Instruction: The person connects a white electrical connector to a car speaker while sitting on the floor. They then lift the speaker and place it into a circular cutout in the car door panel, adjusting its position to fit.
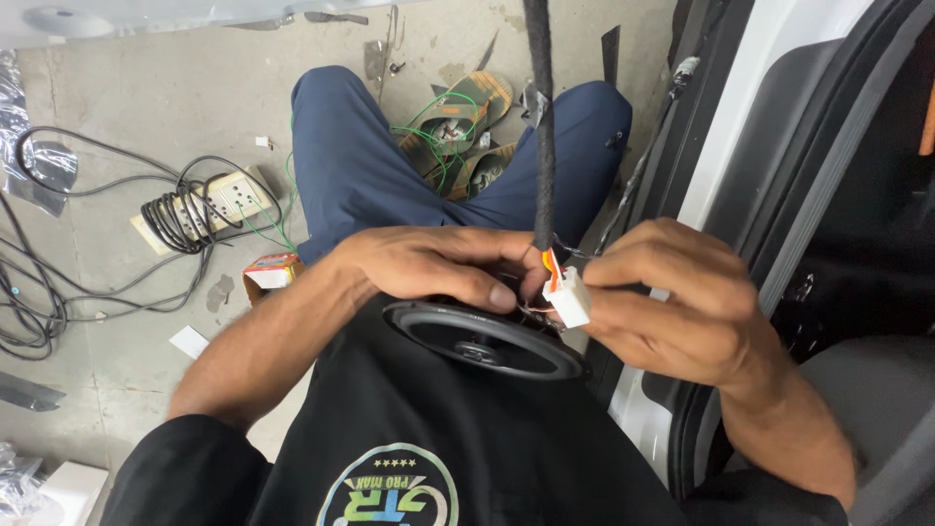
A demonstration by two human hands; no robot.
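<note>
Concrete floor below. Round black speaker rests on my lap; just above it, my right hand pinches a white connector, my left hand grips its wires.

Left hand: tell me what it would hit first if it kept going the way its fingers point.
The left hand points rightward; it would likely first meet the white connector pinched in the right hand, almost touching already, though depth is unclear.

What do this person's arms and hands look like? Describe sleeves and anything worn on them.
Both arms are bare from above the elbow down. The left hand and right hand wear no gloves, rings or watch. Short black sleeves of a T-shirt cover the upper arms.
</note>
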